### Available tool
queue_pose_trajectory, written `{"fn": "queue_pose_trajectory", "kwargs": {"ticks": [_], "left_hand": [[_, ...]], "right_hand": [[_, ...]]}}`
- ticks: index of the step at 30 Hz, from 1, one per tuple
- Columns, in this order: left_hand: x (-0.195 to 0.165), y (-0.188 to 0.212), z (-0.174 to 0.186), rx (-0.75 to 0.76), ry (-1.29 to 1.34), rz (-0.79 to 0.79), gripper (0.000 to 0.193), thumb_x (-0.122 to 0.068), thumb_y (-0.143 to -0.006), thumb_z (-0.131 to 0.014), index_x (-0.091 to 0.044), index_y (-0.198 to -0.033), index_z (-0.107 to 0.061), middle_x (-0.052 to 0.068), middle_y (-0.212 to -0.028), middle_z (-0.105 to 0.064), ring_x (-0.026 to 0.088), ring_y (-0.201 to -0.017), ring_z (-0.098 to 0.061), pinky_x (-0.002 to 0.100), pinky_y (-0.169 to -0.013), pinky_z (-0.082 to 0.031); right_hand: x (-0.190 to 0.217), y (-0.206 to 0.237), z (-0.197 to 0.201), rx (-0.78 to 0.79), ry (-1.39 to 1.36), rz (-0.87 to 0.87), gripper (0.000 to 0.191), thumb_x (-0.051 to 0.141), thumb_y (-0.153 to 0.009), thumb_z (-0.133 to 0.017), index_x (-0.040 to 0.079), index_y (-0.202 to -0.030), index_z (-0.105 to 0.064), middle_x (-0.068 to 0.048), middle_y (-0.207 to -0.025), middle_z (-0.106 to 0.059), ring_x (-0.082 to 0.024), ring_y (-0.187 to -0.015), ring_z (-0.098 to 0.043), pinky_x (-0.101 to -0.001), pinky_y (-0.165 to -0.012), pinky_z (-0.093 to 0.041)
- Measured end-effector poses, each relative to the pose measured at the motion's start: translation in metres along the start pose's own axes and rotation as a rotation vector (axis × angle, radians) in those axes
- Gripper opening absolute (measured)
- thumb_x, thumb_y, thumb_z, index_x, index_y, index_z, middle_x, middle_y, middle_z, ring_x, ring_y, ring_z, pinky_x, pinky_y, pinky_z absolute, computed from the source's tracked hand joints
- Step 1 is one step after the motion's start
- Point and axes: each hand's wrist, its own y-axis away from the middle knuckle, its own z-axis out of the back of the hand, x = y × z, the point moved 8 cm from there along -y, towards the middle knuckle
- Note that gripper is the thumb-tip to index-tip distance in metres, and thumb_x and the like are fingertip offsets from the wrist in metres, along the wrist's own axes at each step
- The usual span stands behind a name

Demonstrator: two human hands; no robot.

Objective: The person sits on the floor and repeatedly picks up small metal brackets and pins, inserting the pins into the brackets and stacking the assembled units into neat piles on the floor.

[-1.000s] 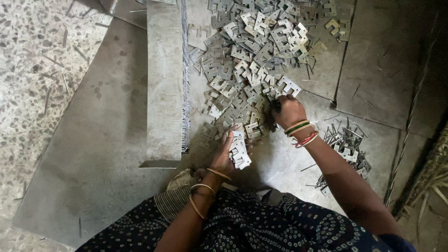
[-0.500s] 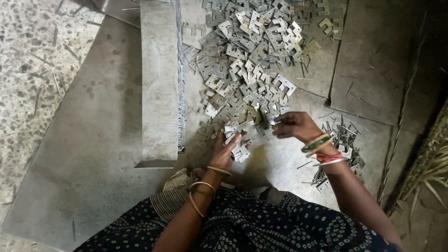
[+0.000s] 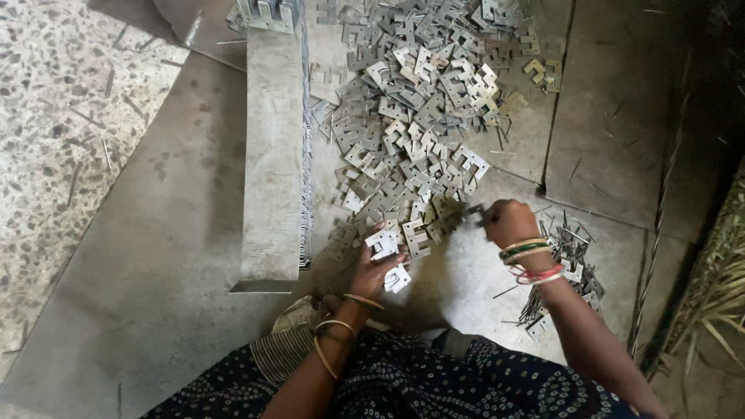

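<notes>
Right hand point(image 3: 508, 223) back at plate pile point(image 3: 411, 116) — pinching piece; left hand point(image 3: 378, 264) gripping stack point(image 3: 388, 252).

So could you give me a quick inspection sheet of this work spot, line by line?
Surface: grey sheet-metal floor, terrazzo to one side.
Job's things: small stack of stamped plates in the left hand; big loose pile of plates ahead.
Clutter: thin metal strips by the right wrist; tall stacked block of plates.
Hands: right hand closed at the pile's edge, contents hidden.
Cables: nothing seen.
Surroundings: dry plant stalks at the edge.
</notes>
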Motion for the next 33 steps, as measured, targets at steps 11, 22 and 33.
{"fn": "queue_pose_trajectory", "kwargs": {"ticks": [11, 22, 33], "left_hand": [[-0.005, 0.007, 0.001, -0.018, -0.056, -0.047, 0.068, 0.001, -0.090, -0.073, -0.018, -0.149, -0.045, 0.007, -0.119, -0.067, 0.019, -0.102, -0.072, 0.036, -0.079, -0.064], [-0.007, 0.007, 0.000, -0.043, 0.006, 0.019, 0.060, -0.010, -0.093, -0.071, -0.019, -0.147, -0.045, 0.009, -0.101, -0.066, 0.022, -0.081, -0.071, 0.037, -0.066, -0.062], [-0.011, 0.014, 0.001, -0.171, -0.039, 0.058, 0.068, -0.016, -0.091, -0.074, -0.015, -0.150, -0.039, 0.012, -0.107, -0.070, 0.022, -0.084, -0.073, 0.037, -0.069, -0.064]], "right_hand": [[0.077, 0.005, -0.040, -0.240, 0.611, 0.642, 0.048, 0.001, -0.076, -0.067, 0.003, -0.124, -0.067, -0.018, -0.121, -0.069, -0.033, -0.100, -0.072, -0.0387, -0.086, -0.061], [0.081, 0.004, -0.044, -0.173, 0.685, 0.753, 0.055, 0.003, -0.074, -0.064, 0.001, -0.129, -0.062, -0.017, -0.119, -0.067, -0.032, -0.109, -0.066, -0.0397, -0.089, -0.059], [0.086, -0.002, -0.015, -0.279, 0.516, 0.640, 0.028, 0.005, -0.081, -0.069, 0.002, -0.109, -0.071, -0.019, -0.094, -0.073, -0.032, -0.082, -0.073, -0.0417, -0.073, -0.063]]}}
